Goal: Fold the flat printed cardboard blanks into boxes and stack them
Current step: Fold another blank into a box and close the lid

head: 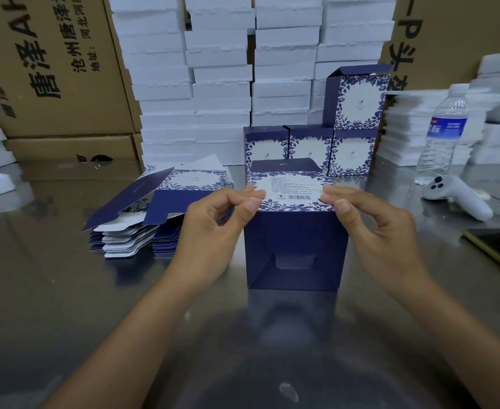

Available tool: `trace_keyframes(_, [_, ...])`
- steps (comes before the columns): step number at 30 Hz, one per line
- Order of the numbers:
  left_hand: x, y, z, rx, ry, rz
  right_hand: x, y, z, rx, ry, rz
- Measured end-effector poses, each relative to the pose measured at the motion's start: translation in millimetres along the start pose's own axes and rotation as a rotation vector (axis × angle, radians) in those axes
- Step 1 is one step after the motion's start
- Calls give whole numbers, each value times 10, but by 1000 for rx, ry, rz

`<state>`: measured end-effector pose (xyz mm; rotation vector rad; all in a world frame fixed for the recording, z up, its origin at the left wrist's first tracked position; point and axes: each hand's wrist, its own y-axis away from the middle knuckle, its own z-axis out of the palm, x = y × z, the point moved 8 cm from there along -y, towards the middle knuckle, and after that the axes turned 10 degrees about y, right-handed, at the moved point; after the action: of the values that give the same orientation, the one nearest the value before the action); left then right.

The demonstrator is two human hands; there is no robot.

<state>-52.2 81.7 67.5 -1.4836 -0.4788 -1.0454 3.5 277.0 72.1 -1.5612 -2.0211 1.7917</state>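
1. Box [294,249]: navy printed card, already squared up into a cube, directly in front of the person on the steel table [66,290], between both hands. Lower edge at or just above the steel; contact not clear. Barcode panel with floral border facing up, folded navy flaps with a cut-out tab facing the camera.
2. Left hand [213,228]: pinching the near left corner of the barcode panel, thumb at the edge, fingertips on top, other fingers curled.
3. Right hand [381,231]: same pinch on the near right corner.
4. Handling, as a judgement: very light, hollow, thin card. Stiff along creases and corners, soft in the middle of a panel. Likely to dent or crease under a hard squeeze, and to slide readily on polished steel. Smooth print, so little grip from flat pressure alone.
5. Best hold: corners and folded edges, with light fingertip pinches on opposite sides. Never by a loose flap or the tab lock.
6. Just to the left: pile of flat blanks [154,208], fanned out, topmost partly raised.
7. Behind: row of three finished boxes [310,146], plus a fourth box [358,98] on top at the right end, lid flap open.
8. Further out: white stacks [222,69] and brown cartons [51,69] at the back. On the right, water bottle [440,137], white controller [458,196] and dark phone [499,249].
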Motion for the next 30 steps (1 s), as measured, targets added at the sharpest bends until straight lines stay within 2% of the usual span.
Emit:
trace_keyframes(4, [-42,-28,-46,-17,25,-60,57,-15,60,-95,-153,105])
trace_keyframes(12, [-60,-19,-54,-10,9,-33,104,1,82,-87,-188,118])
trace_keyframes(15, [-92,22,-45,-21,-70,-20,205,115,237,-252,-66,137])
trace_keyframes(18, [-242,82,26,-151,-125,-114,238,180,361,-351,-65,157])
trace_keyframes(22, [-335,158,108,-206,-153,-163,188,168,329,-306,-19,107])
trace_keyframes(25, [-263,166,152,-154,-139,-100,151,163,273,-232,28,99])
trace_keyframes(30, [-59,193,177,-15,-244,38,-19,151,158,-18,86,32])
